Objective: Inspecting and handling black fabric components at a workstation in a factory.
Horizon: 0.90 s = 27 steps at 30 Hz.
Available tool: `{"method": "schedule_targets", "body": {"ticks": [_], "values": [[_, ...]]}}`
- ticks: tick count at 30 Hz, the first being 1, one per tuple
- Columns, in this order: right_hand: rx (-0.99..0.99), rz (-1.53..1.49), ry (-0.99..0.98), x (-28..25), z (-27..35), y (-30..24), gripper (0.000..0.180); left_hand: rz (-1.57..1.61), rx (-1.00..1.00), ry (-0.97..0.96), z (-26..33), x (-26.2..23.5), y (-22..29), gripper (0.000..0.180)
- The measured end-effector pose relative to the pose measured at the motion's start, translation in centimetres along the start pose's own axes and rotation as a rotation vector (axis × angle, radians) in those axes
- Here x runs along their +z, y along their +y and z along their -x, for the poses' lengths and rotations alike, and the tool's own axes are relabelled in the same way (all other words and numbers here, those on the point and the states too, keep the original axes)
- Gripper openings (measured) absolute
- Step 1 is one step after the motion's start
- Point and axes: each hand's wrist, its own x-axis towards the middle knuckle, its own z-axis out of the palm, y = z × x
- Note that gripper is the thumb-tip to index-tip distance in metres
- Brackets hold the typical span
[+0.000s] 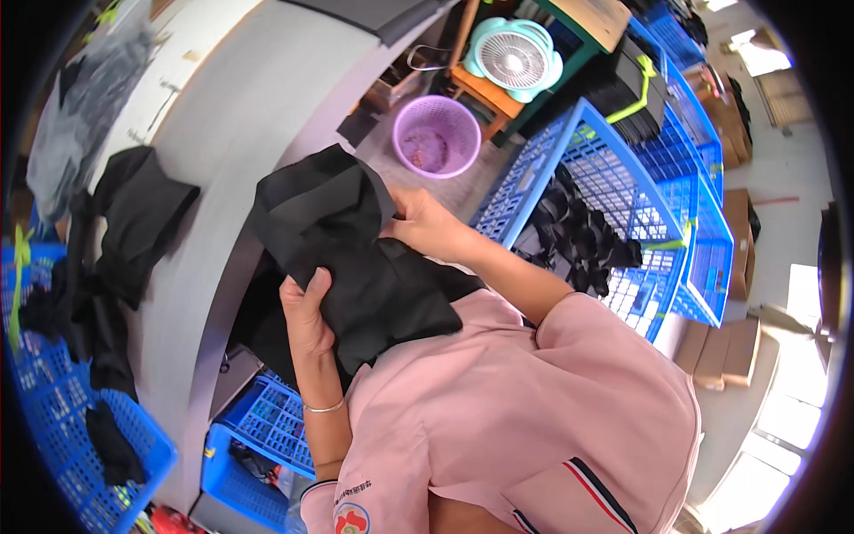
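A piece of black fabric (365,285), folded in layers, is held up in front of my body. My left hand (307,311) grips its left side, thumb lying on top and the other fingers partly hidden by the cloth. On the right side, my right hand (422,222) pinches an upper edge of it, the fingertips partly behind a fold. The lower part of the fabric hangs against my pink shirt. More black fabric (147,222) lies on the grey table to my left, draping over its far side.
A curved-looking grey table (236,98) runs along my left. Blue crates stand left (147,436) and right (569,133), the right one holding black pieces (578,231). Ahead are a purple basket (405,111) on the floor and a teal fan (514,60) on a wooden stool (487,92).
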Motion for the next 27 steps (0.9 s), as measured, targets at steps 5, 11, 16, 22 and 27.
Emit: {"method": "schedule_targets", "body": {"ticks": [5,11,16,22,27], "values": [[-0.066,-0.063,0.344,-6.6,3.8,3.1,0.031,-0.235,0.024,-0.070,-1.0,3.7,-0.1,0.041],[0.049,-0.031,0.960,-24.3,14.9,8.6,0.029,-0.277,0.133,-0.609,1.9,9.0,3.5,0.037],[0.207,0.043,1.119,-36.0,25.8,12.7,0.032,0.176,0.275,-1.089,5.7,14.6,6.3,0.021],[0.545,1.281,1.106,-39.4,23.3,18.0,0.099,0.858,0.372,-0.953,8.5,21.4,9.6,0.019],[-0.104,1.000,0.700,-26.7,7.9,14.3,0.055,0.654,0.299,-1.129,7.8,17.4,12.3,0.025]]}}
